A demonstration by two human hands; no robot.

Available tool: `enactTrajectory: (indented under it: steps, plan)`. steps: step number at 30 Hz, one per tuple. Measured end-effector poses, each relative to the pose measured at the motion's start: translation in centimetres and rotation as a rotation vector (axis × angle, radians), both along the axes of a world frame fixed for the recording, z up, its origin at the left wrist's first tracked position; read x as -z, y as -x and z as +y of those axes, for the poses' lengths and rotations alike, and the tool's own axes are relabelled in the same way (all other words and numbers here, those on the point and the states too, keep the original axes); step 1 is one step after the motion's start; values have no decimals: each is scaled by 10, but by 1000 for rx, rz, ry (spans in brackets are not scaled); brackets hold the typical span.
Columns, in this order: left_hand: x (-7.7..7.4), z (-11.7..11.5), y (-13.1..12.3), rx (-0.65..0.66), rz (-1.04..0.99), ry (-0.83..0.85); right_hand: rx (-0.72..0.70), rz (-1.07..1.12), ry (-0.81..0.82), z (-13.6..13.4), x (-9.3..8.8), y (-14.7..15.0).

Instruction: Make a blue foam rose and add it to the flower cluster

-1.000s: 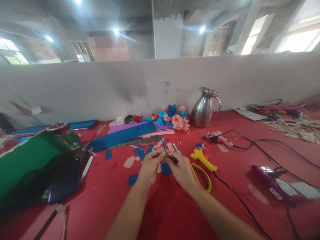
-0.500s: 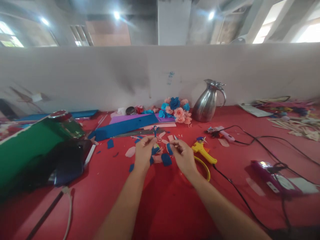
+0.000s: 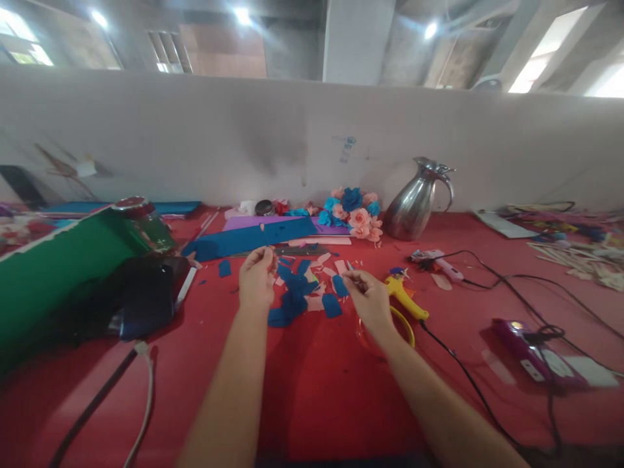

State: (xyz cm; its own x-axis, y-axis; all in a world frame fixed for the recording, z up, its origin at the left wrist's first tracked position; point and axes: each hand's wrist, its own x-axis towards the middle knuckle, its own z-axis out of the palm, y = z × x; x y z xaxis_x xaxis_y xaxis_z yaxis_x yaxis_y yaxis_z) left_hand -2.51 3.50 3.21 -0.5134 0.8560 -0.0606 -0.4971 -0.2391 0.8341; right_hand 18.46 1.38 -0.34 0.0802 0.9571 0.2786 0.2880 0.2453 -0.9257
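Observation:
My left hand (image 3: pixel 258 276) is closed in a pinch on a thin stem with a small pink tip (image 3: pixel 262 227) standing up from the fingers. To its right, my right hand (image 3: pixel 368 296) is also pinched, beside a blue paper petal (image 3: pixel 340 286); whether it grips anything is too small to tell. Between the hands, blue and pink paper pieces (image 3: pixel 295 292) lie scattered on the red table (image 3: pixel 312 383). A yellow glue gun (image 3: pixel 407 299) rests to the right of my right hand, near a yellow ring (image 3: pixel 404 325) partly behind my wrist.
Behind the pieces are a long blue paper strip (image 3: pixel 253 237), pink and blue paper flowers (image 3: pixel 358 214) and a steel jug (image 3: pixel 412 205). A green board (image 3: pixel 73 266) and a dark object (image 3: pixel 149 296) stand left. Cables and a purple power strip (image 3: pixel 531 354) lie right.
My hands have moved apart, the left one going left. The small blue piece above my left fingers no longer shows; a pink tip shows there now. More blue pieces are visible between the hands.

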Motion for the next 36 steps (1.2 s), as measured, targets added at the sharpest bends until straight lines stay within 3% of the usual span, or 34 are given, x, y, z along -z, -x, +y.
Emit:
enactTrajectory:
  steps: [4,9,14,17,24,30,36]
  plan:
    - [0,3,11,-105,-101,-13,-85,-260,12,-1,-7,2]
    - [-2,2,16,-127,-71,-86,-272,-691,-125,3,-18,20]
    - [-5,-1,14,-133,-26,-99,-290,-971,-63,21,-22,45]
    - [-4,-1,10,-78,-6,-100,-274,-1032,14,32,-20,57]
    - [-1,-3,0,47,108,-61,-261,-918,12,39,-21,51]
    - [4,-4,-14,175,309,63,-255,-205,-23,35,-10,31]
    - [16,-2,-23,222,507,87,-219,62,42,34,16,28]
